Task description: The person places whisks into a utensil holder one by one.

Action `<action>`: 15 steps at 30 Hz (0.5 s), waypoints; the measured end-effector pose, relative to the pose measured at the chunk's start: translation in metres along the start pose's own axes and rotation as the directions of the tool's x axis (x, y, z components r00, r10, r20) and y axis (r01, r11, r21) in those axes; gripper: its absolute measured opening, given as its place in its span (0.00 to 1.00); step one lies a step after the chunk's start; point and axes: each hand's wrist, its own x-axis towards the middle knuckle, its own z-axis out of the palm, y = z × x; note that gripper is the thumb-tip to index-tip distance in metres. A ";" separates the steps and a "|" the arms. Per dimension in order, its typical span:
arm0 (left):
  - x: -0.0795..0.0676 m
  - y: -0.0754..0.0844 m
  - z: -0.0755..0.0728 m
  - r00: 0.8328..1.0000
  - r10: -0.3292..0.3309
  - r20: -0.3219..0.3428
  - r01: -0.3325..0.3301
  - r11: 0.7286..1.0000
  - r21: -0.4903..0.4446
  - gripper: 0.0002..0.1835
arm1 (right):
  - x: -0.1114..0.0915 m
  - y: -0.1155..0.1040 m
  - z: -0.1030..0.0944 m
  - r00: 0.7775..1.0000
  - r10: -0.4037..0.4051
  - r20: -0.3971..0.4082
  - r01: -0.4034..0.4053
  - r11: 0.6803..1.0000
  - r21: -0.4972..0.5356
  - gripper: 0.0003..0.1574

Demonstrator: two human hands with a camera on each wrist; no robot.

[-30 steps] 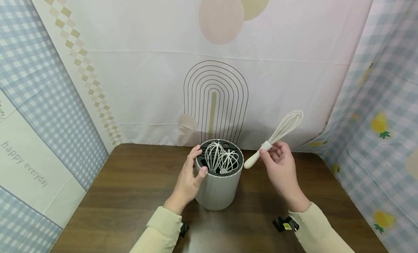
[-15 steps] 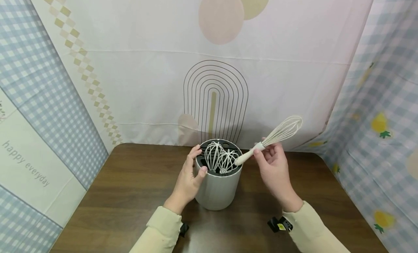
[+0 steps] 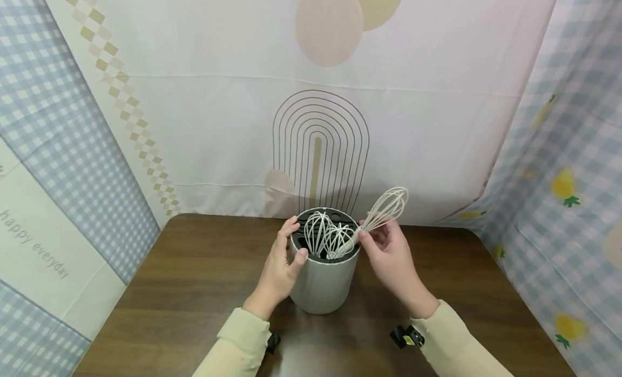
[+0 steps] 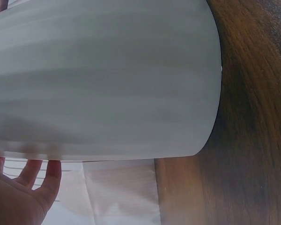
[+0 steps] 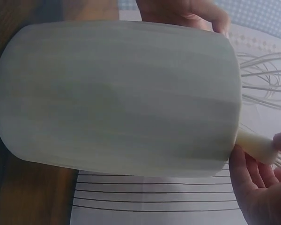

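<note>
A light grey utensil holder (image 3: pixel 323 288) with a black slotted insert stands upright on the table. Two whisks, one on the left (image 3: pixel 317 231) and one nearer the right (image 3: pixel 338 237), poke wire-end up from its top. My left hand (image 3: pixel 277 271) grips the holder's left side, thumb at the front of the rim and fingers at the back. Between thumb and fingers, my right hand (image 3: pixel 394 261) pinches a third whisk (image 3: pixel 389 208) near the top of its handle. That whisk leans right; in the right wrist view its cream handle (image 5: pixel 255 145) drops behind the rim, lower end hidden.
Brown wooden table (image 3: pixel 194 290) under the holder. Behind it hangs a white patterned cloth (image 3: pixel 218 134), with blue checked cloths at the left (image 3: pixel 63 123) and right (image 3: pixel 539 247). A small black camera (image 3: pixel 407 336) sits at the right cuff.
My right hand has moved left and slightly down with its whisk, bringing the handle from beside the holder to over and into its top. My left hand has stayed on the holder.
</note>
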 end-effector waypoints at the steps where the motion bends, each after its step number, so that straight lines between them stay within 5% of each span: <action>1: 0.000 0.000 -0.001 1.000 -0.001 -0.002 0.001 1.000 0.000 0.30 | 0.000 0.000 0.001 1.000 -0.002 0.012 0.002 1.000 -0.011 0.24; 15: 0.000 0.000 0.000 1.000 -0.014 0.000 0.014 1.000 0.016 0.30 | -0.003 -0.004 0.005 0.997 -0.031 0.067 0.038 0.993 -0.108 0.27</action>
